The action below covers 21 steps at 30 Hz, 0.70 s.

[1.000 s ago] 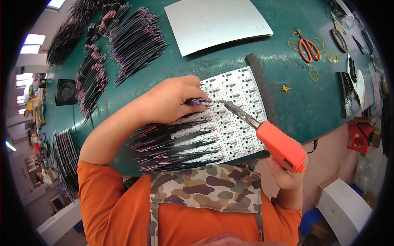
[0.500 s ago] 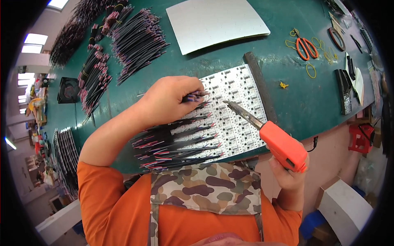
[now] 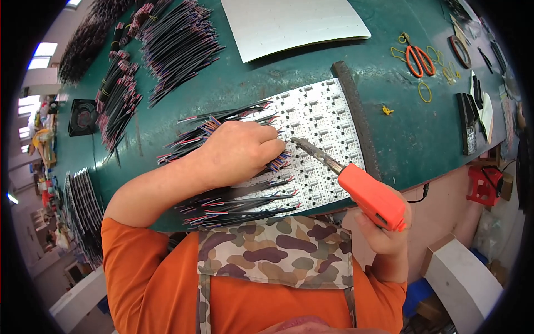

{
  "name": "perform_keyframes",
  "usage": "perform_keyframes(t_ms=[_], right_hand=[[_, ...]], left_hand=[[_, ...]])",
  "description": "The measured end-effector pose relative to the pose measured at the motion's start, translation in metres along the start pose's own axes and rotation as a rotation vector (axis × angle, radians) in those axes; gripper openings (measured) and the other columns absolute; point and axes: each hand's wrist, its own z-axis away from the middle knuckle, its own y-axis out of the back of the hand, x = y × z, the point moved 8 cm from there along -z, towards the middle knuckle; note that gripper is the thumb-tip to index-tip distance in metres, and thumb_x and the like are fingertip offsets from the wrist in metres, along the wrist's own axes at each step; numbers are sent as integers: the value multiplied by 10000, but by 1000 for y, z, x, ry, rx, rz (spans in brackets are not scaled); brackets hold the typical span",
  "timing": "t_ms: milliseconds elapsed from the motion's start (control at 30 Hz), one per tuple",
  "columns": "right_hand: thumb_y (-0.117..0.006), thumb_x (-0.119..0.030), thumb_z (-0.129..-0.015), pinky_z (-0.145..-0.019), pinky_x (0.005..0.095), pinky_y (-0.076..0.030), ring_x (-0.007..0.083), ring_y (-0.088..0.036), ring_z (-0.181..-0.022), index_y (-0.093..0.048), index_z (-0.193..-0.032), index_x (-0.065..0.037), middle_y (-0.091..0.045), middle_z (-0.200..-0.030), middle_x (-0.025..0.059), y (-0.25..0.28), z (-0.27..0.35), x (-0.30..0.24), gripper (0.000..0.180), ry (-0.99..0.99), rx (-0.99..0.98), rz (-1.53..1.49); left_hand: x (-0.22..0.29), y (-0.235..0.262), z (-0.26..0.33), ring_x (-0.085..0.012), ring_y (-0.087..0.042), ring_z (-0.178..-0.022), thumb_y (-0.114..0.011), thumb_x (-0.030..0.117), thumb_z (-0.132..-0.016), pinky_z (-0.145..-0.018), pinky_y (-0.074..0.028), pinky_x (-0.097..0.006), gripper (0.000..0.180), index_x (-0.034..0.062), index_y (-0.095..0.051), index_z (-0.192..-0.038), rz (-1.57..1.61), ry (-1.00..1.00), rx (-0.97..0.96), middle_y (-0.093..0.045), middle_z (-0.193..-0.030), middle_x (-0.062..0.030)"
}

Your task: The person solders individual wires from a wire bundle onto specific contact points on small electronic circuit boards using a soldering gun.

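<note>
Two bare hands show on my feed, over a green surface (image 3: 400, 145). A white box-shaped thing (image 3: 464, 278) stands below the surface's right-hand part; I cannot see into it. A red plastic thing (image 3: 481, 186) sits past the right edge, too unclear for me to tell what it holds.

The white circuit board panel (image 3: 328, 133) lies at the near edge, with a dark bar (image 3: 356, 117) along its right side. Rows of black-sleeved wires (image 3: 239, 206) stretch over the panel's left edge. The left hand (image 3: 239, 153) has its fingers closed on a wire bundle (image 3: 280, 161) above the panel, and it blocks my view of the middle rows. The right hand (image 3: 384, 234) has its fingers wrapped around a red soldering iron (image 3: 371, 195), whose tip is just beside the left fingers; I cannot tell whether it touches anything.

Toward the far edge lie a white sheet stack (image 3: 295, 28) and a loose wire pile (image 3: 181, 53); a black fan (image 3: 83, 117) sits near the left edge. Orange-handled scissors (image 3: 413, 61) and a yellow rubber band (image 3: 425, 92) lie right of the bar.

Compared with half a second ago, the left hand is nearer the near edge, wires beyond it have come into sight, and the iron's tip is closer to its fingers.
</note>
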Motion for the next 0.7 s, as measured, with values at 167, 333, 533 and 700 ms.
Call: perform_keyframes(t_ms=[167,333,533,700], right_hand=[[-741,11,-711,-810,358,-545,309,-692,-910,-638,-1084,54,-683,-1074,181,-4,-5,-3,390,76,-10,49],[-743,3,-712,-750,350,-549,305,-697,-849,-641,-1062,53,-693,-1024,176,-6,-6,2,368,0,-2,1],[-746,4,-697,-722,344,-548,295,-699,-817,-632,-1091,58,-699,-991,169,-6,-8,-4,413,7,-8,47],[-741,-30,-727,-715,330,-528,249,-674,-784,-621,-1119,58,-686,-946,139,-5,-14,-11,419,43,-30,75]], left_hand=[[-2,0,-1,-273,-651,-762,-604,121,-761,-628,-540,-404,110,62,-612,-854,25,2,-14,-599,-795,-74],[-4,-1,-3,-278,-653,-770,-617,111,-745,-627,-543,-407,119,56,-614,-851,42,3,-37,-605,-797,-74],[-5,0,-4,-279,-647,-755,-658,73,-706,-620,-532,-403,273,51,-669,-979,43,3,-34,-616,-798,-67],[-6,-2,-6,-282,-650,-778,-656,76,-711,-640,-535,-406,278,46,-667,-986,60,21,-71,-623,-819,-73]])
